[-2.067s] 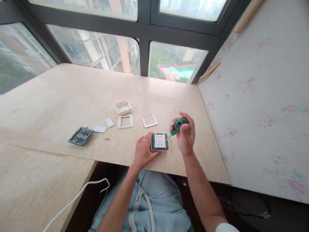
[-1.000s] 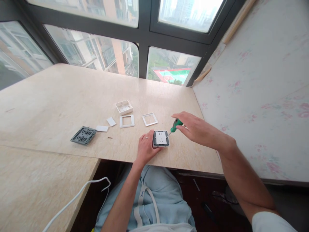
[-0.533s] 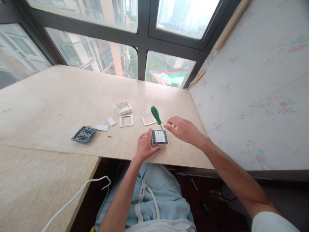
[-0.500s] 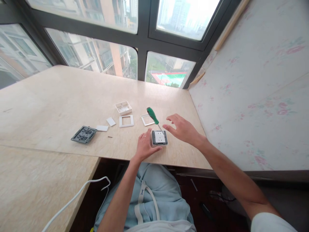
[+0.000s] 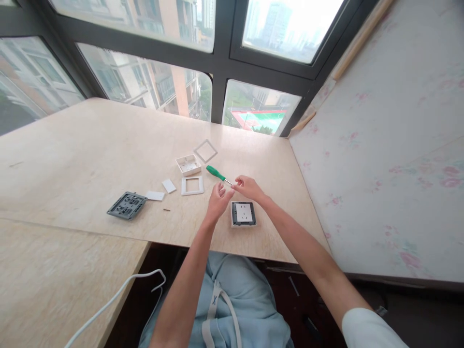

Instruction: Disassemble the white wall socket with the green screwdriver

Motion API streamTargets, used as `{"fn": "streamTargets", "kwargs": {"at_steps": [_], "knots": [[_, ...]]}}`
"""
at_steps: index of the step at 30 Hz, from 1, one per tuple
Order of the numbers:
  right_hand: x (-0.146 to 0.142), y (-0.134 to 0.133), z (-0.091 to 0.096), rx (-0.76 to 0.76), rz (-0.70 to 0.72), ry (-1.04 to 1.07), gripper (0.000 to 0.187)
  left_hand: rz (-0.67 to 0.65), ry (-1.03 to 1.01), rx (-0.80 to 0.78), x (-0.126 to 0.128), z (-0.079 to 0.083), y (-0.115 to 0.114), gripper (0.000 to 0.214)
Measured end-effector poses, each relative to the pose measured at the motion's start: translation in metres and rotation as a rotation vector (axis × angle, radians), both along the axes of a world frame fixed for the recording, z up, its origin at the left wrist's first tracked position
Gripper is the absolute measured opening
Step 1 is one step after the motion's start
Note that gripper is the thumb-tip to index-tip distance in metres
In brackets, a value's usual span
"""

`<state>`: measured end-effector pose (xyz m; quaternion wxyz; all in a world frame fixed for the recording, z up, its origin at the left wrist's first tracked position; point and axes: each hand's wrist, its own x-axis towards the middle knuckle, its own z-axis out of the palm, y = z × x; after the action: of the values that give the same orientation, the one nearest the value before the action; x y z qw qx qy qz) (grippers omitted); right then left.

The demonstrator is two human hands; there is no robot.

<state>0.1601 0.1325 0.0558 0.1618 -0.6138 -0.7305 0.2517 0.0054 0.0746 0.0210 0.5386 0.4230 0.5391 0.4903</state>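
A screwdriver [image 5: 215,172] with a green handle slants above the worktop, its shaft pointing down to the right into my fingers. My right hand [image 5: 248,188] pinches the shaft near its tip. Close beside it, my left hand [image 5: 218,202] has its fingers curled, the thumb reaching toward the right fingertips; whatever it may hold is too small to make out. Just below both hands a wall socket [image 5: 243,212], with a white face and dark grey mounting frame, sits in a white box, untouched.
Left of my hands lie a white cover frame [image 5: 192,185], a white back box [image 5: 188,165], a thin square frame [image 5: 206,151], two white plates [image 5: 168,185], a small screw [image 5: 166,210] and a grey panel [image 5: 126,205]. The papered wall [image 5: 384,169] bounds the right side.
The screwdriver has come off the socket and swung up to the left. My left hand has let go of the socket, and both hands have come together. The thin frame now lies farther back, turned.
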Motion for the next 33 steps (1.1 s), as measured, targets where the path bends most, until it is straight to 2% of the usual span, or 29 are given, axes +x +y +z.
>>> {"fn": "streamTargets", "kwargs": {"at_steps": [4,9,14,16,19,24,27,30,33], "knots": [[-0.018,0.030,0.002,0.032,-0.005,-0.023,0.029,0.076,0.000,-0.034,-0.008,-0.007,0.005,0.058],[-0.050,0.072,0.003,0.007,0.069,-0.074,0.035,0.110,-0.033,-0.046,-0.022,-0.009,0.006,0.048],[-0.074,0.091,0.003,-0.072,0.205,-0.140,0.050,0.097,-0.080,-0.057,-0.028,-0.009,0.004,0.042],[-0.081,0.090,0.003,-0.079,0.250,-0.166,0.045,0.090,-0.097,-0.067,-0.028,-0.009,0.005,0.041],[-0.086,0.083,0.006,-0.054,0.252,-0.164,0.022,0.079,-0.111,-0.085,-0.029,-0.007,0.005,0.040],[-0.065,0.066,0.025,0.062,0.124,0.030,0.009,0.066,-0.108,-0.083,-0.031,-0.002,-0.002,0.041],[-0.037,0.054,0.041,0.133,0.021,0.237,0.014,0.045,-0.088,-0.064,-0.025,0.003,-0.010,0.041],[-0.006,0.035,0.058,0.150,-0.064,0.480,0.031,0.015,-0.034,-0.009,-0.012,0.008,-0.020,0.041],[0.018,0.004,0.075,0.163,-0.127,0.725,0.047,-0.015,0.069,0.080,0.003,0.008,-0.033,0.042]]}}
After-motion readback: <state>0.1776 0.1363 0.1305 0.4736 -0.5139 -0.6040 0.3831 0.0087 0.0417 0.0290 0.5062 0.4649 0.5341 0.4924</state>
